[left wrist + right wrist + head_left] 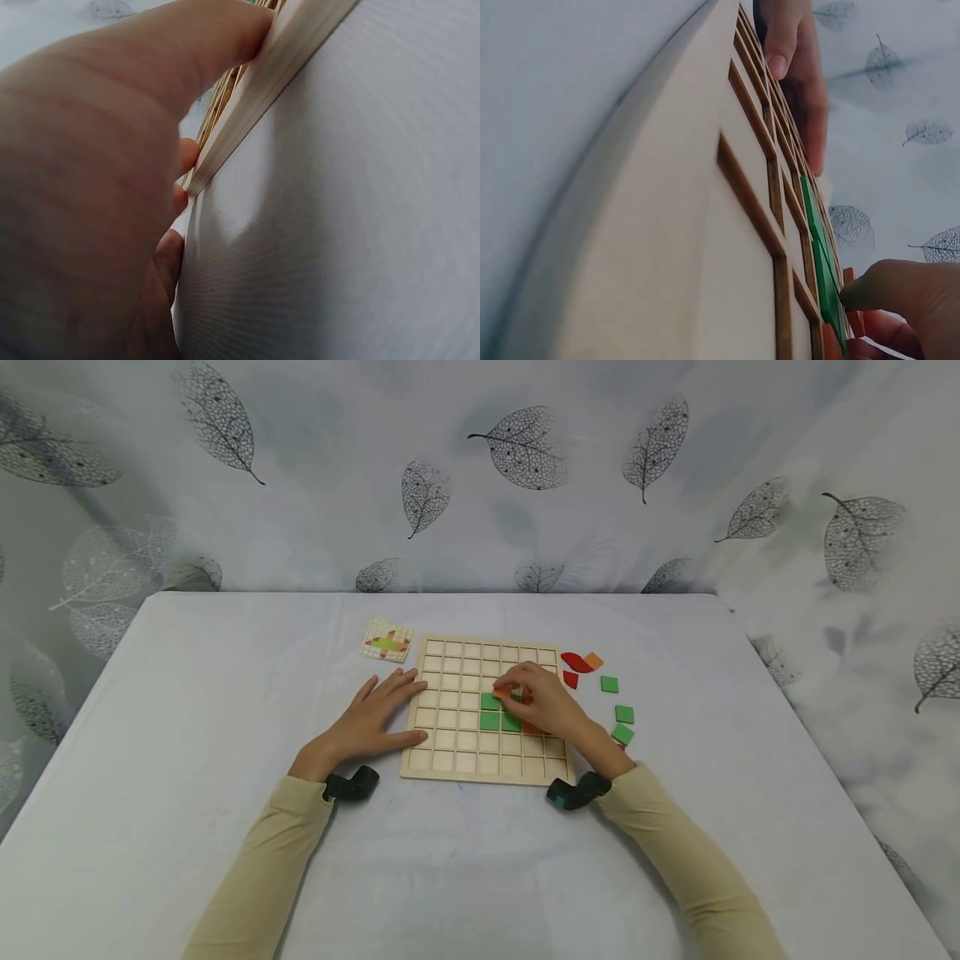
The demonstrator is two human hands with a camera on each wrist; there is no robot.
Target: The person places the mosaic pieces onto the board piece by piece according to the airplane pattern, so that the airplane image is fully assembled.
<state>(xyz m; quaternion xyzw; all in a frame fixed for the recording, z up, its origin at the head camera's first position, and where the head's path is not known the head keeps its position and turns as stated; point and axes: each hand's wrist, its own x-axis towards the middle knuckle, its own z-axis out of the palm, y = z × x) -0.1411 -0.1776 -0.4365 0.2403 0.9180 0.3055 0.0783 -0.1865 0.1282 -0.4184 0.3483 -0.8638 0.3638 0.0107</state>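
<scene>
A wooden grid board lies flat on the white-covered table. My left hand rests at its left edge, fingers extended and fingertips on the rim; in the left wrist view the thumb presses the board's side. Over the middle cells, my right hand pinches a small orange tile between thumb and fingers. Beneath that hand, several green square tiles sit in the grid, with an orange tile in a cell to their right. The right hand partly hides the cells under it.
A small pattern card lies beyond the board's upper left corner. Right of the board are loose pieces: red ones, an orange one and several green squares. A leaf-patterned cloth hangs behind the table.
</scene>
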